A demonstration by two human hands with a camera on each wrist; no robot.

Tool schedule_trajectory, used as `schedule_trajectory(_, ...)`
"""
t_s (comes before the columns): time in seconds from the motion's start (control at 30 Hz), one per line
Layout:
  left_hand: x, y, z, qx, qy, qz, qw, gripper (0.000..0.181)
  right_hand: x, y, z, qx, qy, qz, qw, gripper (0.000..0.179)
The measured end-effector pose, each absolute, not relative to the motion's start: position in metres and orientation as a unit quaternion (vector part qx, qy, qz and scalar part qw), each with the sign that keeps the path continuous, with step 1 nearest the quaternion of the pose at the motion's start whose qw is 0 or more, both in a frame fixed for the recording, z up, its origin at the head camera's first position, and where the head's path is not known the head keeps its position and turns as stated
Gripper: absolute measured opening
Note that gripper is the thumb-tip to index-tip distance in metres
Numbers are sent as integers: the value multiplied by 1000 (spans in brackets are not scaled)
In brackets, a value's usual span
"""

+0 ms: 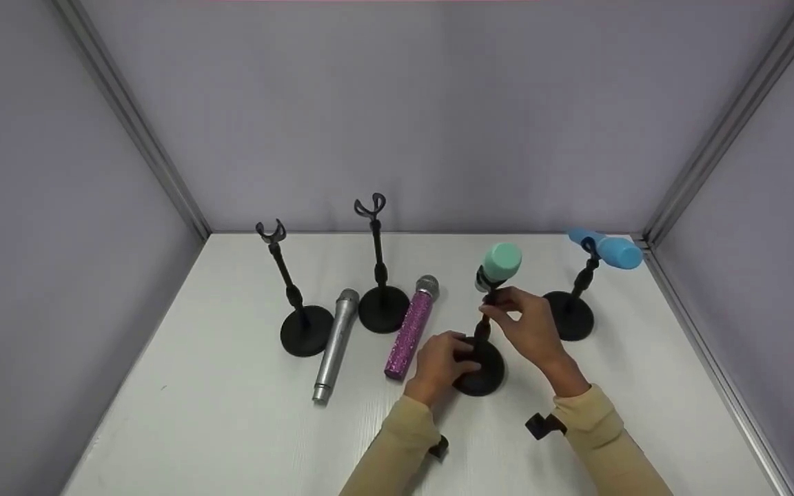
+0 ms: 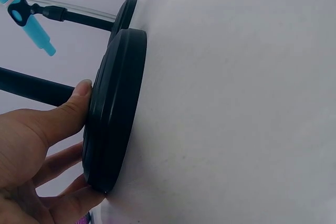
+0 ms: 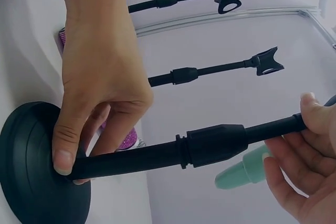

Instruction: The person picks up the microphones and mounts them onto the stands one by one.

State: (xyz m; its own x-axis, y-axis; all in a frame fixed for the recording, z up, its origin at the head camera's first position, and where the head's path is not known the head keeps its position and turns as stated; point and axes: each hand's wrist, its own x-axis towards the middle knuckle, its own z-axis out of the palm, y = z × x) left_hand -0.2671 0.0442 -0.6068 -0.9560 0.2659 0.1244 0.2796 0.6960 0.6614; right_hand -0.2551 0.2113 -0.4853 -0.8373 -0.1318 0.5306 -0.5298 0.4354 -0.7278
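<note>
A mint-green microphone (image 1: pixel 502 262) sits in the clip of a black microphone stand (image 1: pixel 488 375), right of the table's middle. My left hand (image 1: pixel 437 364) grips the round base of this stand; in the left wrist view the thumb (image 2: pixel 80 92) lies on top beside the pole and fingers reach the base's edge. With my right hand (image 1: pixel 531 329) I pinch the thin upper pole just under the clip. In the right wrist view the thumb (image 3: pixel 315 114) presses the pole, and the microphone's tapered end (image 3: pixel 241 171) shows behind the fingers.
A second stand (image 1: pixel 569 317) at the right holds a blue microphone (image 1: pixel 614 249). To the left rise two stands with bare clips, a taller one (image 1: pixel 383 310) and another (image 1: pixel 306 332). A silver microphone (image 1: pixel 336 348) and a purple glitter microphone (image 1: pixel 412 331) lie on the white table (image 1: pixel 218 413).
</note>
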Motion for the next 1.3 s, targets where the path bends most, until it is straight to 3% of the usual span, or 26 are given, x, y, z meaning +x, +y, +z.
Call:
schedule_trajectory(0.8,-265,44,-603,-136,-919,-370,6,30,-258,210,-459,200,-814,489,241,11)
schedule_trajectory(1.3,-263,43,-603,-142,-920,-366,5,31,-259,212,-460,196,-816,491,233,10)
